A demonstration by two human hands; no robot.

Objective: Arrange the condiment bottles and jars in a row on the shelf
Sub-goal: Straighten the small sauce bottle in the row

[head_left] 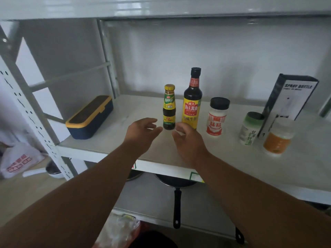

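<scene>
Condiment bottles and jars stand upright on the white metal shelf (179,153), strung left to right in a loose line that drifts toward the front edge at its right end. Tallest is the dark glass soy sauce bottle with a yellow label and black cap (192,101), near the middle of the shelf. Just to its left stands the small dark sauce bottle with a green-and-yellow label and gold cap (169,108); whether the two touch cannot be told. To the right, with gaps between them, come the white jar with a red label and black lid (216,117), the white jar with a green label and dark lid (250,128) and the clear-topped jar with an orange label (278,136), the last two close in front of a black-and-white spray bottle box (290,99) that leans back. A navy lidded box with yellow trim (89,118) sits well apart at the left end.

Both hands hover low over the shelf on either side of the small sauce bottle's base, holding nothing. The left hand (143,130) has loosely spread fingers; the right hand (186,136) is relaxed, fingers gently curved. They seem placed to nudge that bottle. The right-hand jars probably need aligning.
</scene>
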